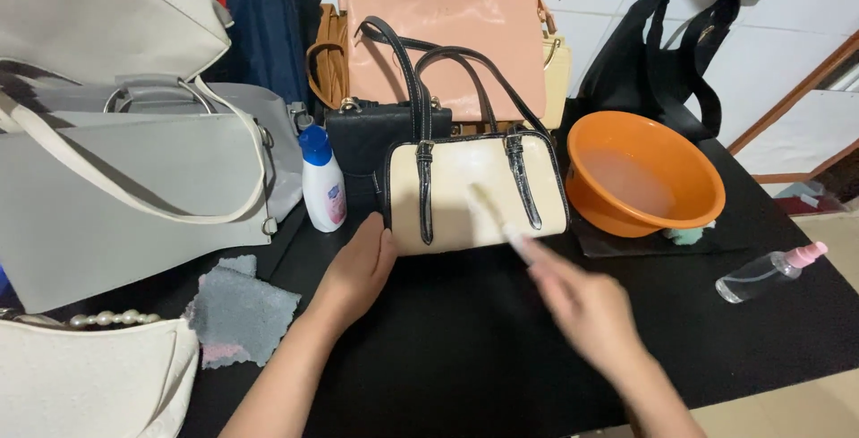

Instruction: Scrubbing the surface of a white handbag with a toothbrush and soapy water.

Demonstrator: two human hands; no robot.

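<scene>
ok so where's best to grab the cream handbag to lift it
Probably by the two black handles arching over the cream handbag, coming from above: it stands upright and the loops are open. The left hand steadies its lower left corner; the right hand works a blurred brush on its front.

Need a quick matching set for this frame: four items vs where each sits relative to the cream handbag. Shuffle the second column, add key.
Things:
1. orange basin
2. white bottle with blue cap
3. left hand
4. clear spray bottle

Places:
A. standing just left of the cream handbag
B. lying on its side near the table's right edge
C. touching the handbag's lower left corner
D. just right of the handbag, liquid inside

Pairs: 1-D, 2-A, 3-C, 4-B
</scene>
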